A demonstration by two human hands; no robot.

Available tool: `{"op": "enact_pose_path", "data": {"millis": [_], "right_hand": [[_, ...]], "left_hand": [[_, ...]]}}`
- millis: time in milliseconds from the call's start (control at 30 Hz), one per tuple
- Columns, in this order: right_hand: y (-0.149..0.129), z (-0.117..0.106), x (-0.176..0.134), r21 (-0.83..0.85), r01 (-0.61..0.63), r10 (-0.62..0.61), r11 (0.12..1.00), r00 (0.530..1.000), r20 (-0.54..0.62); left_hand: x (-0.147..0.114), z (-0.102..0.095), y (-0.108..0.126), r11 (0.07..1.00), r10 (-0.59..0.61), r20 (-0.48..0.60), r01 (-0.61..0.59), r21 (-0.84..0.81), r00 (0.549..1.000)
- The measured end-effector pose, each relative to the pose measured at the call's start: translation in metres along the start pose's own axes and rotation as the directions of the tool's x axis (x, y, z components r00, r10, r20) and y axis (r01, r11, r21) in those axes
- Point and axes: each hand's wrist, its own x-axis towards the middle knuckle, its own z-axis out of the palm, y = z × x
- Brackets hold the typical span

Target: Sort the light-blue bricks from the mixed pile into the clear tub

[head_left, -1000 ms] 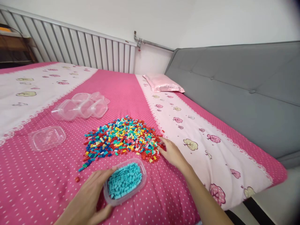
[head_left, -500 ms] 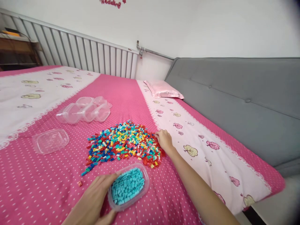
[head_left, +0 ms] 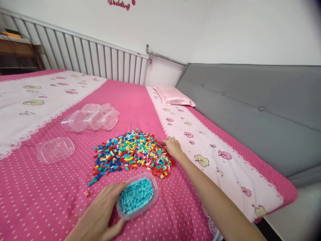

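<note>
Beyond a mound of small multicoloured plastic bricks (head_left: 134,152) sit several clear plastic containers (head_left: 91,117), a clear rectangular lid (head_left: 55,150) nearer on the left. On the mound's near side, a clear round-cornered plastic tub (head_left: 155,192) of turquoise bricks (head_left: 136,195) slants lengthwise from near left to far right, its left end gripped by the spread left hand (head_left: 104,205). The right hand (head_left: 173,147) curls at the mound's right edge; whether it holds a brick, I cannot tell.

A clear open box (head_left: 155,190) holding turquoise bricks (head_left: 136,195) sits upright on the bed (head_left: 178,204), just beside a loose, spread heap of small multicolored bricks (head_left: 135,150).
</note>
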Motion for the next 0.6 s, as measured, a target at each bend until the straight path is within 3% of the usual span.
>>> {"op": "enact_pose_path", "data": {"millis": [267,600], "right_hand": [[0.006,0.008,0.003,0.033,-0.063,0.064,0.997,0.998,-0.013],[0.011,0.013,0.002,0.041,-0.066,0.068,0.997,0.995,-0.067]], "left_hand": [[0.002,-0.003,0.0,0.993,0.04,0.006,-0.041,0.108,0.999],[0.002,-0.002,0.002,1.0,0.01,-0.022,-0.01,0.021,1.0]]}}
